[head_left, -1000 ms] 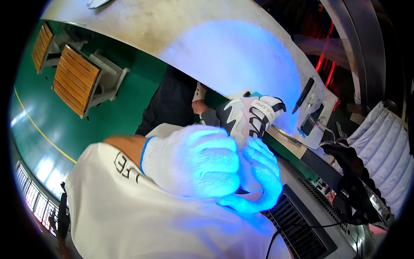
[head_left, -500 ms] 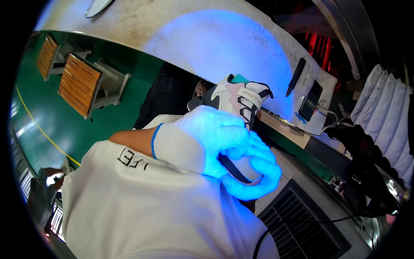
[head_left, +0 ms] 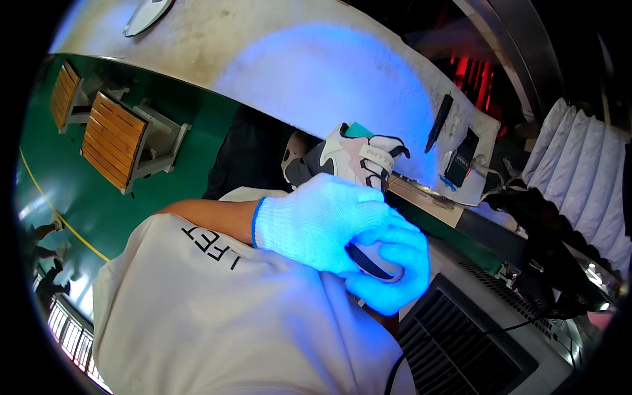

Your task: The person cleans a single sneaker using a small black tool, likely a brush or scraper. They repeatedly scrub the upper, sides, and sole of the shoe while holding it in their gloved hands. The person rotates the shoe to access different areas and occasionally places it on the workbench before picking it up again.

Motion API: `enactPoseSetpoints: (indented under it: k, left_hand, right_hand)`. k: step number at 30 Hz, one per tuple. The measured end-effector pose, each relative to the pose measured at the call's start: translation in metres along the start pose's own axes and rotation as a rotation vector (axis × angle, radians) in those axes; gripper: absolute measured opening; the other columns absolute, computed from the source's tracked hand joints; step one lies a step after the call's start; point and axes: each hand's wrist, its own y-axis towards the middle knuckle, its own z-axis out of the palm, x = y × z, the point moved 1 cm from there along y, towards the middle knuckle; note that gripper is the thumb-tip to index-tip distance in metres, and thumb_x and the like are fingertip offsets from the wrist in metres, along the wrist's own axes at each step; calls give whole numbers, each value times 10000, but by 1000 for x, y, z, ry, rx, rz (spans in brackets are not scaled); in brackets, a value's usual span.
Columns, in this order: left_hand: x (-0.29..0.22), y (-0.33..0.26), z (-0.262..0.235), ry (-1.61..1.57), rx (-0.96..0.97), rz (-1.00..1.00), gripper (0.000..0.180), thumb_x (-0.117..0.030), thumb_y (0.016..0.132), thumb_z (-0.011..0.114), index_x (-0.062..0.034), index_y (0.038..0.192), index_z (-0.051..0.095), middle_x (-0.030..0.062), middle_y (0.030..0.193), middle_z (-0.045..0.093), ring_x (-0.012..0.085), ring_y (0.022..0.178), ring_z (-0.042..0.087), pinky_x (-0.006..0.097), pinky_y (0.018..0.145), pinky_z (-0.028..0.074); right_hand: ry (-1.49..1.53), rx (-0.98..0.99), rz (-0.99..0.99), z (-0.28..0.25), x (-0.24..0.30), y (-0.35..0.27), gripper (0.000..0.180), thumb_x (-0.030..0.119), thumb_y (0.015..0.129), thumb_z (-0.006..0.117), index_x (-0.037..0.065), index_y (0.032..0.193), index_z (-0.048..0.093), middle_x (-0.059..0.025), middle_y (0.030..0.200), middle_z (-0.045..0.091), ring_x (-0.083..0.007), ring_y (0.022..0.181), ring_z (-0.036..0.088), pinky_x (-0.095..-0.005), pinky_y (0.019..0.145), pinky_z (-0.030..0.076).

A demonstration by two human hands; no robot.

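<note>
A sneaker [head_left: 334, 153] in white, grey and pale pink, with black trim and a teal patch, lies against my body below the table's edge. My left hand [head_left: 322, 220], in a white knitted glove with a blue cuff, is closed over one end of it. My right hand [head_left: 398, 270], gloved too, curls its fingers round the same end from the other side. Between the two hands shows a pale part of the shoe with a dark edge. Blue light falls on both gloves, and the gloves cover much of the shoe.
The pale worktable [head_left: 197, 49] carries a blue light patch, a black pen-like tool [head_left: 439, 124] and a dark phone-like device [head_left: 461, 158]. At right are a white ribbed hose [head_left: 579, 178] and a grey machine with a black grille [head_left: 464, 342]. Wooden-topped stools [head_left: 113, 141] stand at left.
The view has shifted slightly, so table and stools sit a little differently. Both hands keep their hold on the sneaker; my left forearm lies a bit flatter.
</note>
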Motion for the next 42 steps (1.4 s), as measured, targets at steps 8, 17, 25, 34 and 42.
enactPoseSetpoints:
  k: [8,17,25,34,42]
  left_hand:
    - [41,-16,-22,-141,-283,241,605,-382,672,1012,-105,1087,669,121,1031,679,326,895,712,431,737,584]
    - [65,-38,-12,-55,-412,229,441,-317,697,954,-103,910,632,94,874,568,330,780,588,449,650,468]
    - [64,-4,-24,-193,-345,436,266,-236,810,913,-116,885,688,68,880,624,304,740,633,432,610,502]
    - [35,50,-25,-196,-30,-42,495,-258,654,936,-110,1025,643,123,944,663,384,847,702,498,707,561]
    - [54,101,-14,615,219,-131,526,-284,744,927,-72,1115,620,166,1067,665,405,933,730,516,765,593]
  right_hand:
    - [-213,20,177,9,25,22,455,97,868,870,-29,1241,644,-313,1247,737,-464,1193,760,-590,1041,630]
    - [-240,103,257,18,32,45,582,72,806,957,-16,1310,681,-291,1351,700,-496,1320,704,-633,1126,589]
    - [-234,176,69,-2,14,54,435,49,833,926,186,1226,802,-218,1445,602,-403,1323,668,-596,1085,637]
    - [-139,-492,-159,4,-59,-9,216,198,906,847,183,1091,736,-164,1235,606,-308,1045,691,-520,830,692]
    - [-114,-138,313,-25,-150,-28,806,489,792,991,-35,1355,747,-250,1314,764,-386,1188,769,-442,1002,624]
